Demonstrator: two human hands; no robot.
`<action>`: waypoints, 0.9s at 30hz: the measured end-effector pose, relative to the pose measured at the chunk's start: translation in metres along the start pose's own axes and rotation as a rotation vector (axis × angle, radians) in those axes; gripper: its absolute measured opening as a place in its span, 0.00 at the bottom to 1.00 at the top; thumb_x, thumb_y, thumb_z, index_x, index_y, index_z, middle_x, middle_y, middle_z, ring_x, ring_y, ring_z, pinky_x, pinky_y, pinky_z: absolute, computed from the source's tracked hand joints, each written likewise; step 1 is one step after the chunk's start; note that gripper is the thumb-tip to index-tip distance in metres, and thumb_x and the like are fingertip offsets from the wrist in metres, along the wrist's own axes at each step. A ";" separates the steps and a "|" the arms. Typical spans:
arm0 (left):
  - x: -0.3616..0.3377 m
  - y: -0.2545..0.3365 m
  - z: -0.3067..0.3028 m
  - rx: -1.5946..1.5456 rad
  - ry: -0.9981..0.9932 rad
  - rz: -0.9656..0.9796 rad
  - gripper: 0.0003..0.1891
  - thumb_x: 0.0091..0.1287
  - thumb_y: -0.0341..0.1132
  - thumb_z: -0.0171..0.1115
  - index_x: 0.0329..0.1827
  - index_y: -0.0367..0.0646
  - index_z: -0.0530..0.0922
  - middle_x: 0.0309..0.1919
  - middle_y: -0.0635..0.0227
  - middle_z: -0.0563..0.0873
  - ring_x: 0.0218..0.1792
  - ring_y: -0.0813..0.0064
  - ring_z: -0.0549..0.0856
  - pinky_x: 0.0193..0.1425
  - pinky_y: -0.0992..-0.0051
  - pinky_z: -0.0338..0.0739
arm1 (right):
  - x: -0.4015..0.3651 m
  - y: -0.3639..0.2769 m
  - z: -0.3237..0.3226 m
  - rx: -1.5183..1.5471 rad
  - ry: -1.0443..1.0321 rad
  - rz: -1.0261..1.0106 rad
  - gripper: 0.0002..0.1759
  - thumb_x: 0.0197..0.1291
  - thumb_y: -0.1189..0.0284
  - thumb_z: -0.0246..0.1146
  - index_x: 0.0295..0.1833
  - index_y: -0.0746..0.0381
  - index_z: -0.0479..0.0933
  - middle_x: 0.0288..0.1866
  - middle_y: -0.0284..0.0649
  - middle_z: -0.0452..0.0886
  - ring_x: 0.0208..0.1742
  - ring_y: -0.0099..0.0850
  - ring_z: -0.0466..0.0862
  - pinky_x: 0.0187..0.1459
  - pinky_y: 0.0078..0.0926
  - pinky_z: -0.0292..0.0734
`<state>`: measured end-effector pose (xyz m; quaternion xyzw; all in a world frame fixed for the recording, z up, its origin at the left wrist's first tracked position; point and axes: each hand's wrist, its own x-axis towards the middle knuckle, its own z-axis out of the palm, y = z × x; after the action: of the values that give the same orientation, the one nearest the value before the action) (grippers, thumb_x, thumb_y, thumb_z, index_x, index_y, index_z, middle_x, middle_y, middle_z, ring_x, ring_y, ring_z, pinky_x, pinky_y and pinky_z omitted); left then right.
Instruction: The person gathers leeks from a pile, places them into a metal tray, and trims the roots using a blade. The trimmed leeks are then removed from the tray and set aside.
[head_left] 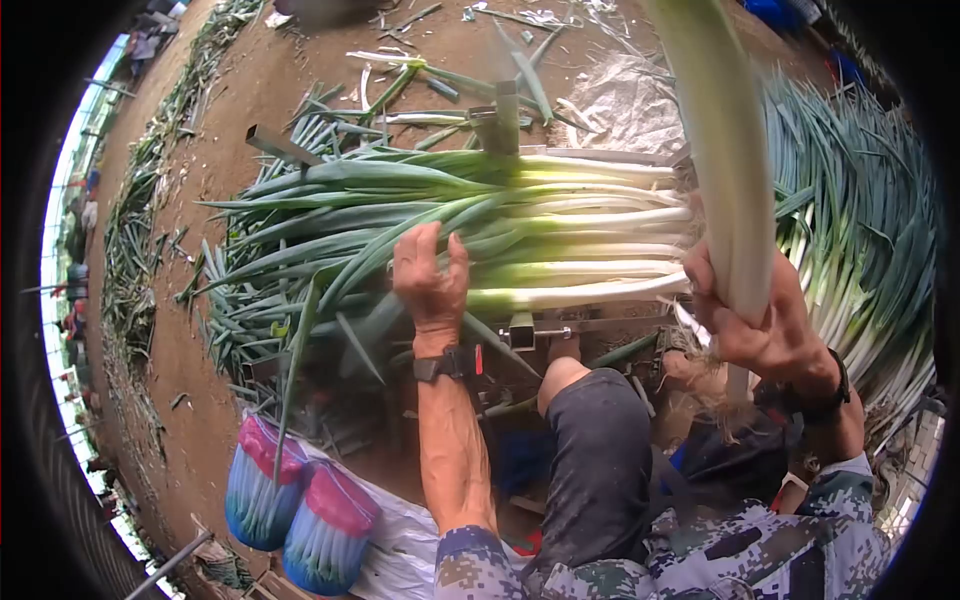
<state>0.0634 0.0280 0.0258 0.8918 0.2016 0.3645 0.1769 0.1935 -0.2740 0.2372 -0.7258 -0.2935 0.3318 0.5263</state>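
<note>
My right hand (750,315) is wrapped round a thick, pale green onion (725,160), held upright close to the camera, with its stringy roots (732,408) hanging below the fist. On a metal frame lies a row of large green onions (590,220), white ends to the right and green leaves to the left. My left hand (430,275) is over the leaves near the row's front edge, fingers bent and thumb apart from them. Whether its fingertips touch a leaf is hidden.
A big heap of green onions (850,220) lies at the right. Two bundles wrapped in blue and pink (330,525) stand at the lower left. Metal posts (507,118) rise from the frame. Leaf scraps (140,250) litter the dirt floor. My knee (597,420) is just below the frame.
</note>
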 end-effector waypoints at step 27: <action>-0.074 -0.116 -0.089 0.682 -0.257 -0.371 0.20 0.57 0.29 0.61 0.54 0.37 0.82 0.54 0.45 0.78 0.55 0.41 0.77 0.58 0.46 0.74 | 0.091 0.230 0.019 -0.798 -0.066 -0.166 0.46 0.44 0.84 0.66 0.73 0.47 0.69 0.51 0.45 0.81 0.55 0.50 0.80 0.57 0.45 0.75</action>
<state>-0.0761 0.1060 -0.0103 0.8861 0.4444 0.1246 -0.0424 0.2518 -0.2555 -0.0032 -0.8360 -0.4733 0.1713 0.2186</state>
